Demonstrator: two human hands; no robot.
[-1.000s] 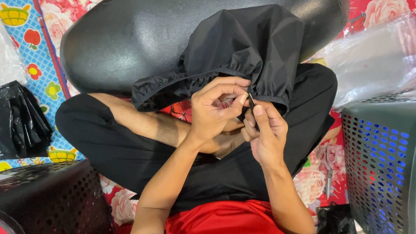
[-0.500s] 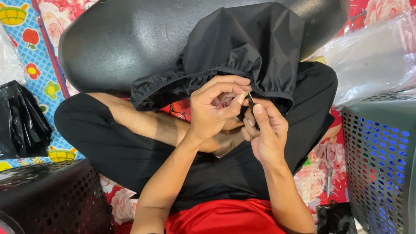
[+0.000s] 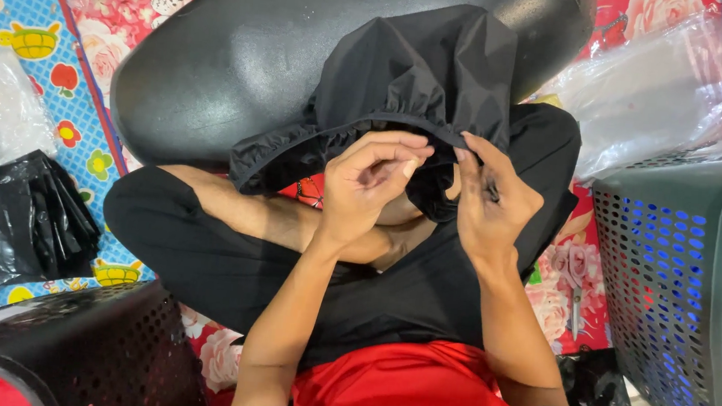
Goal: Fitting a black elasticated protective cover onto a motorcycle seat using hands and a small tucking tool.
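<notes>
Black elastic-edged cover (image 3: 422, 79), draped over end of black padded seat (image 3: 244, 56) resting across crossed legs. Left hand (image 3: 375, 183): fingers together, pinching gathered hem. Right hand (image 3: 490, 200): fingers clamped on same hem just beside, something small and dark in its grip, too small to tell. Step in hand, by judgement: working elastic edge at seat end; further handling calls for firm pinch and steady pull along hem. Green perforated basket (image 3: 673, 279) close at right, black basket (image 3: 91, 354) near lower left, black bag bundle (image 3: 16, 219) left on patterned mat (image 3: 38, 57); open room narrow, mostly above seat.
</notes>
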